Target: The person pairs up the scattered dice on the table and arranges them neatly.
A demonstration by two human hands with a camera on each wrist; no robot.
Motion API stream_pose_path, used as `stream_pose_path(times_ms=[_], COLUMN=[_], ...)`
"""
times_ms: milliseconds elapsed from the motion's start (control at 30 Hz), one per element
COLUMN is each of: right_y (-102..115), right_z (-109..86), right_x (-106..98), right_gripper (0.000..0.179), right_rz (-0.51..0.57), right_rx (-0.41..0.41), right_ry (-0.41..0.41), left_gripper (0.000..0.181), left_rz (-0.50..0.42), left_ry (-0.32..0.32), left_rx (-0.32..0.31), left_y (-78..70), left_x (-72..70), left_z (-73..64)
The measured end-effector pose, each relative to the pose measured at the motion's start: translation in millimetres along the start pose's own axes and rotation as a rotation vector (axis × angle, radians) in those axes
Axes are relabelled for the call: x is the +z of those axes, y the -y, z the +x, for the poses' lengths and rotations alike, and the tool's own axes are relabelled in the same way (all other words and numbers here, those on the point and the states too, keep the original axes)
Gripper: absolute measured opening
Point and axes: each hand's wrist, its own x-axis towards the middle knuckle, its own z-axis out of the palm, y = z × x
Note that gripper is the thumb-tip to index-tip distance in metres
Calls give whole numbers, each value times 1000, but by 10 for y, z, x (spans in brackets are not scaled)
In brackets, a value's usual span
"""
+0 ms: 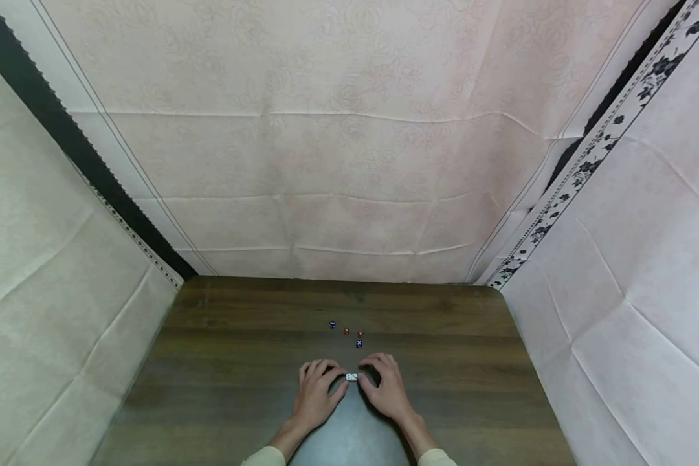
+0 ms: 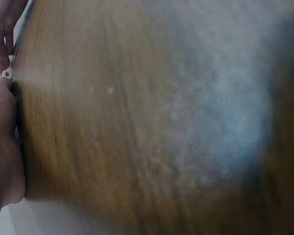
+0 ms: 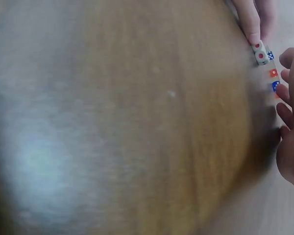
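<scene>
Two white dice [image 1: 351, 377] sit side by side on the table between the hands; red pips show on them in the right wrist view. My left hand [image 1: 316, 396] pinches the left one between thumb and fingertips, and in the left wrist view one white die [image 2: 7, 74] shows at those fingertips. My right hand [image 1: 387, 391] curves loosely at the other side, thumb close to the right die. In the right wrist view a gap lies between the right hand [image 3: 291, 110] and the white dice [image 3: 259, 53].
Beyond the hands lie a blue die [image 1: 332, 324], an orange-red die [image 1: 346, 331], another orange-red die [image 1: 360, 334] and a second blue die [image 1: 358, 343]. The brown wooden table [image 1: 233, 362] ends at a pale cloth [image 1: 349, 226] behind; similar cloths hang at both sides.
</scene>
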Motion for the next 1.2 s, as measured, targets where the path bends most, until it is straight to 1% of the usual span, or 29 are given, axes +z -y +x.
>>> stream_pose_path(times_ms=[133,233,467,667,900,1033,1200], right_y=[-46,-71,-85,-84,-104,-123,-168], right_z=[78,152,311,406,479,513,540], right_x=[-18,-45,-112,-128,-87,-60,-33], right_gripper=[22,24,26,26,25,24,24], right_rz=[-23,-22,-42,-62,-66,-61,-54], right_rx=[-45,-55,-5,33,41,39,56], right_ry=[-68,-86,-53,-15,0,1,22], left_gripper=[18,18,17,18,19,19,19], left_rz=[-5,-20,-17,-6,-4,-4,1], left_ry=[-12,-17,-8,-6,-8,11,30], left_rx=[5,8,5,7,10,0,-15], left_y=[12,18,27,27,32,18,3], left_x=[8,10,13,14,27,9,-11], left_z=[-1,-3,-8,-7,-2,2,3])
